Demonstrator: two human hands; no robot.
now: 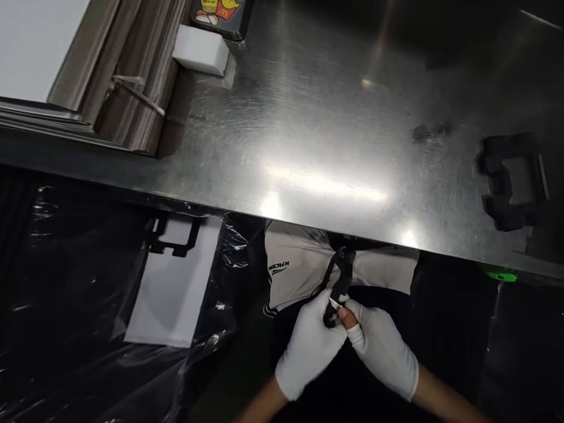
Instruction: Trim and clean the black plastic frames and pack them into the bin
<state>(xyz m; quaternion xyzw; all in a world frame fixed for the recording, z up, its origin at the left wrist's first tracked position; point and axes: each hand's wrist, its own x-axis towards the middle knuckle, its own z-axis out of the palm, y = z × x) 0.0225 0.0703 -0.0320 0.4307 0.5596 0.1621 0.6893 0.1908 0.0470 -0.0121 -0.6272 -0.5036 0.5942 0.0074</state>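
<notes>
Near the lap, below the table's front edge, a black frame-like part point(345, 276) is held between both hands. My left hand point(311, 343), in a white glove, is closed around its lower end. My right hand point(381, 346), also gloved but with the thumb tip bare, pinches the same end from the other side. A small pale pointed piece point(334, 303) shows between the fingertips; whether it is a blade or a strip I cannot tell. The part's lower end is partly hidden by the fingers.
The metal table point(308, 129) bears stacked cardboard point(141, 76), a white block point(201, 50), a dark case with stickers point(224, 16) and black frames point(500, 182) at right. Lower left, another black frame point(191, 239) lies on a white sheet point(170, 294) over black plastic.
</notes>
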